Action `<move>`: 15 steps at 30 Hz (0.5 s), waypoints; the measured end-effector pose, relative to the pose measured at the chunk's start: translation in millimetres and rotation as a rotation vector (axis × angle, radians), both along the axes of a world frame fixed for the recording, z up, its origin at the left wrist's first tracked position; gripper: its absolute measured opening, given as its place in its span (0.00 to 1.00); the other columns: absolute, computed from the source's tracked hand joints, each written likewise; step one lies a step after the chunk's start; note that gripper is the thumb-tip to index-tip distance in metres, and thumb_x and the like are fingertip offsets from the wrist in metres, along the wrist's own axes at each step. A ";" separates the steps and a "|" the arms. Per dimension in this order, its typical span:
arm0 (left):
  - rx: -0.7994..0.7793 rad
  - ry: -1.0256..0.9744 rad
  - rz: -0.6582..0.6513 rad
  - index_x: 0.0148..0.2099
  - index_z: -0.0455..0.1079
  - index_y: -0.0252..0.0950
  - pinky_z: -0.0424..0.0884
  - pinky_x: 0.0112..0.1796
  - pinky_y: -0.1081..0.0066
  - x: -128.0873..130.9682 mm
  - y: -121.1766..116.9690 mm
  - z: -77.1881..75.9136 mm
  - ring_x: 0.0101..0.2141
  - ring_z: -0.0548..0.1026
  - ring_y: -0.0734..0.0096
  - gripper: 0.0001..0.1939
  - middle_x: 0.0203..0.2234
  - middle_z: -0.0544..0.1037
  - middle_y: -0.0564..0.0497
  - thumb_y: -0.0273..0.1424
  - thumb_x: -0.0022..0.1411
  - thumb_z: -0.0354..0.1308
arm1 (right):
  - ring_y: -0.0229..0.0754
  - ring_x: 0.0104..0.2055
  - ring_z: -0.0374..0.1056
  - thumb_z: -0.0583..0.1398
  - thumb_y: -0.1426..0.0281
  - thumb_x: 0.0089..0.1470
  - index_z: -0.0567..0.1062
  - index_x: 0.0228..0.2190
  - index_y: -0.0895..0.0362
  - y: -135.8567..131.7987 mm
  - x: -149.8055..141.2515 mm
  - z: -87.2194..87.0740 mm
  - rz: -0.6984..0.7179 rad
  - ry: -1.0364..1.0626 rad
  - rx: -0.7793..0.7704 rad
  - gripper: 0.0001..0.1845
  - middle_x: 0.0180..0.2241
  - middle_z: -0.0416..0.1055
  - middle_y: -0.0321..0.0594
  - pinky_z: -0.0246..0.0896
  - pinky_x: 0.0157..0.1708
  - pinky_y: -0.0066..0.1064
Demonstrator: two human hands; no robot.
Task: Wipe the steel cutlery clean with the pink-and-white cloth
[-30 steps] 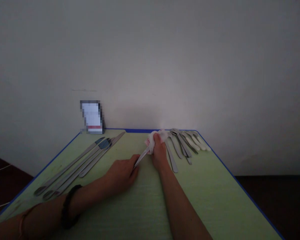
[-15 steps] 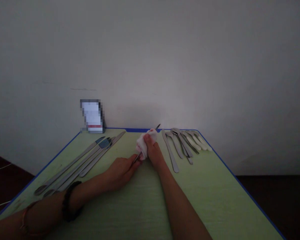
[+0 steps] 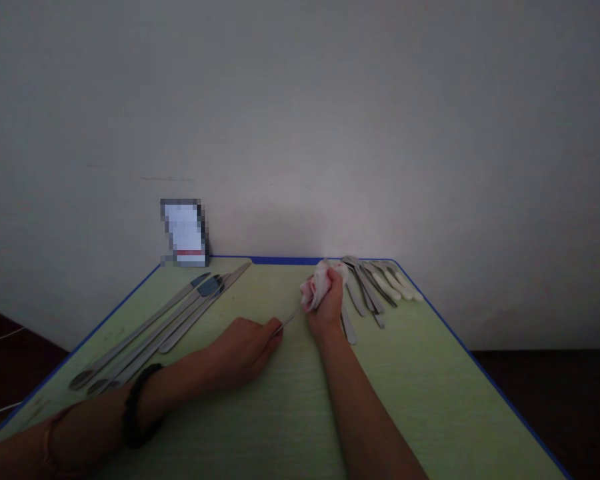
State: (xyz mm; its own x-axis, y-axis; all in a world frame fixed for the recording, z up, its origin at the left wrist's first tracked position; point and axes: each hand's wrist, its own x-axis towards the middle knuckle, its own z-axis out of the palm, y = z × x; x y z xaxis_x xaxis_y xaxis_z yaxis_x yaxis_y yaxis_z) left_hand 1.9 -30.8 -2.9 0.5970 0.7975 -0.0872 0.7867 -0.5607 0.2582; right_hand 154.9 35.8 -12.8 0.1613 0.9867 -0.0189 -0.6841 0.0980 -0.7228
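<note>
Pinched in my left hand point(image 3: 253, 350) is a thin metal piece of cutlery point(image 3: 289, 321), its narrow end sticking out up and right past the fingertips. Whether it is a knife, fork or spoon I cannot tell, as the rest lies hidden in the hand. My right hand point(image 3: 329, 307) is closed around a crumpled white cloth point(image 3: 317, 287) with pinkish-red patches. A small gap separates the cloth from the cutlery tip. Right behind the cloth lies a flat metal handle point(image 3: 349, 327), partly covered by cloth and hand.
Long-handled metal utensils point(image 3: 150, 327), some with blue-grey parts, lie at the table's left. Several spoons and other cutlery point(image 3: 370, 287), and pieces with cream handles point(image 3: 405, 287), lie at right. A blurred screen device point(image 3: 185, 230) stands at the back left of the green table point(image 3: 280, 427), before a wall.
The cloth has come off the cutlery and moved right with my right hand, now partly covering the utensils there. My left hand stays nearly in place, still holding the piece.
</note>
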 end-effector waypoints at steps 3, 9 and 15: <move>0.014 0.023 -0.040 0.41 0.64 0.35 0.63 0.30 0.68 -0.5 0.0 0.5 0.27 0.74 0.60 0.18 0.26 0.75 0.45 0.37 0.70 0.35 | 0.30 0.10 0.51 0.56 0.59 0.45 0.58 0.19 0.53 0.4 2.5 3.4 -0.049 0.135 -0.035 0.14 0.11 0.56 0.25 0.42 0.07 0.22; 0.062 0.079 -0.066 0.41 0.63 0.35 0.64 0.30 0.67 0.5 -1.7 1.8 0.28 0.75 0.61 0.18 0.27 0.75 0.46 0.35 0.70 0.34 | 0.29 0.10 0.49 0.54 0.61 0.46 0.56 0.19 0.53 5.8 9.0 3.0 -0.103 0.252 -0.052 0.13 0.11 0.54 0.24 0.45 0.09 0.21; 0.072 0.077 -0.075 0.41 0.63 0.35 0.64 0.30 0.67 -0.1 -0.8 1.7 0.28 0.75 0.61 0.18 0.27 0.75 0.47 0.36 0.70 0.34 | 0.29 0.10 0.48 0.52 0.64 0.49 0.56 0.19 0.54 5.2 9.4 4.4 -0.040 0.259 -0.019 0.13 0.11 0.54 0.24 0.46 0.10 0.21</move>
State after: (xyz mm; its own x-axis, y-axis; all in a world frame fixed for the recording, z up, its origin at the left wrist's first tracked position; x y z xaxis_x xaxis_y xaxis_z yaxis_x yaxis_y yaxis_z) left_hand 1.8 -31.6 -1.2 0.6490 0.7566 -0.0795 0.7578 -0.6337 0.1552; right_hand 164.3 41.0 -8.4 0.1872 0.9788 -0.0829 -0.8423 0.1165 -0.5263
